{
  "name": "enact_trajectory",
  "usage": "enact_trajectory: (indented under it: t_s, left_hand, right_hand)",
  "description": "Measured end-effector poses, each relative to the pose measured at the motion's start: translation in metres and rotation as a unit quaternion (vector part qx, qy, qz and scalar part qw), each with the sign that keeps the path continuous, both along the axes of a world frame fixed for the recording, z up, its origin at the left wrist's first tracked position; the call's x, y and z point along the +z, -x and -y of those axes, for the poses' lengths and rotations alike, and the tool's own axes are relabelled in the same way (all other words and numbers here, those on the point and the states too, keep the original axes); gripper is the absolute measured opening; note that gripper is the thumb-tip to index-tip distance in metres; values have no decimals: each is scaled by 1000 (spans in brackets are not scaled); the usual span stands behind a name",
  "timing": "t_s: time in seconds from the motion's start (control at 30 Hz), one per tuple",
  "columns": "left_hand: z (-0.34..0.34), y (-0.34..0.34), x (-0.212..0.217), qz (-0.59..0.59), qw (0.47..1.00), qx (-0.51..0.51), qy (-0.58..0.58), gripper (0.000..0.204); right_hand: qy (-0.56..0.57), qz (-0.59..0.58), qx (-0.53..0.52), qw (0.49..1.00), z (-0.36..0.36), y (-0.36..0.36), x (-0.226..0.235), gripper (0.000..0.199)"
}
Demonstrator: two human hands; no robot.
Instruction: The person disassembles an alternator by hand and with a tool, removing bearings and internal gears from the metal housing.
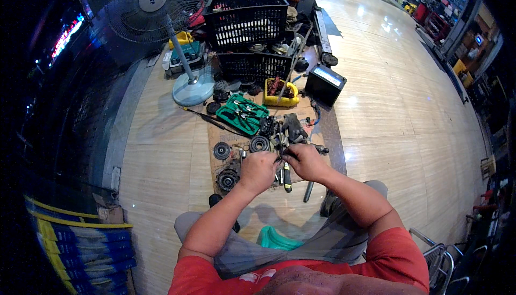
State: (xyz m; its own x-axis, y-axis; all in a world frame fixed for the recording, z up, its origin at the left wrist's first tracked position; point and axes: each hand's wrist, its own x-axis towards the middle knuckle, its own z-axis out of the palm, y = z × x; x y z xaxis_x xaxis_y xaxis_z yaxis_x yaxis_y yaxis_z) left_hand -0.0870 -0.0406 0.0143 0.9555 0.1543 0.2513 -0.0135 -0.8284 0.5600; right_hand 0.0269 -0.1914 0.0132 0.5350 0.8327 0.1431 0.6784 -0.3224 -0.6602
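Note:
My left hand [259, 169] and my right hand [304, 162] come together over a cardboard sheet [219, 131], fingers pinched close to each other. Whatever they hold is small and dark, and my fingers mostly hide it. Just below them lies a tool with a yellow and black handle [287, 179]. Beyond my left hand is a round, ringed metal part [259, 144]. A flat round part [221, 150] and a toothed-looking dark wheel part [228, 179] lie to its left. Past my right hand sits a dark grey metal piece [294, 128] among greasy parts.
A green tray of pliers [243, 114] and a yellow container [280, 100] stand farther off. Behind are black crates [247, 18], with a black battery [325, 84] at right and a standing fan [192, 88] at left. A green stool [277, 238] shows between my legs.

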Motion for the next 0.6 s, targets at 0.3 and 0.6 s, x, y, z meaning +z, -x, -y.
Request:
enact_trajectory:
  t_s: [0.3, 0.6]
  left_hand:
    - [-5, -3, -1, -97, 988, 5, 120, 16]
    - [-1, 0, 2, 4, 1000, 2, 28, 11]
  right_hand:
    - [-70, 21, 19, 997, 1, 2, -1, 22]
    - [-11, -48, -28, 998, -1, -1, -2, 27]
